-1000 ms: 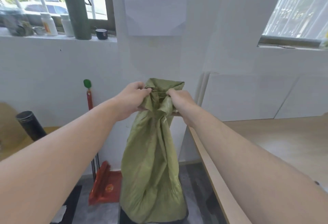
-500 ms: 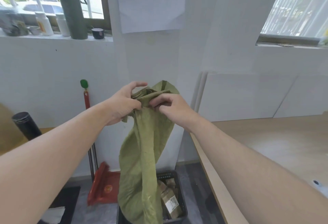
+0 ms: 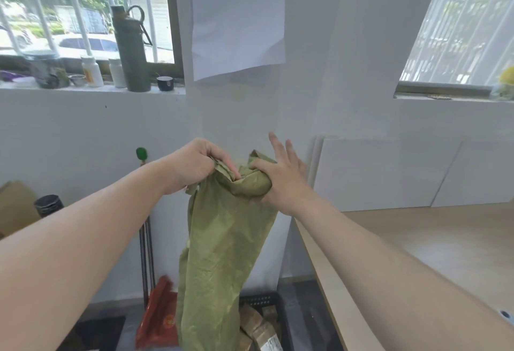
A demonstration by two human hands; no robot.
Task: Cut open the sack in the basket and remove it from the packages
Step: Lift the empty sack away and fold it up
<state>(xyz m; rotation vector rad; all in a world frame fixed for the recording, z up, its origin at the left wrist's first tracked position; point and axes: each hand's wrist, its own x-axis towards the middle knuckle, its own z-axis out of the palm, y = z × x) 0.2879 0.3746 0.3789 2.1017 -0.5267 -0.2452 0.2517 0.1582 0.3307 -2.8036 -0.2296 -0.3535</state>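
A limp olive-green woven sack (image 3: 222,256) hangs in the air in front of me, its lower end dangling over a black plastic basket (image 3: 267,299) on the floor. Brown taped packages (image 3: 258,328) lie in the basket, uncovered beside the sack. My left hand (image 3: 194,167) is fisted on the sack's bunched top edge. My right hand (image 3: 278,175) presses a gathered wad of the sack's top with palm and thumb, its fingers spread upward.
A light wooden table (image 3: 417,253) runs along my right, its edge close to the basket. A red dustpan (image 3: 158,317) and broom handles (image 3: 146,253) lean on the white wall at left. Bottles and a green flask (image 3: 130,50) stand on the windowsill.
The sack has risen out of the basket, so the packages show. My hands moved lower and bunched the top; my right hand's fingers spread open over the wad.
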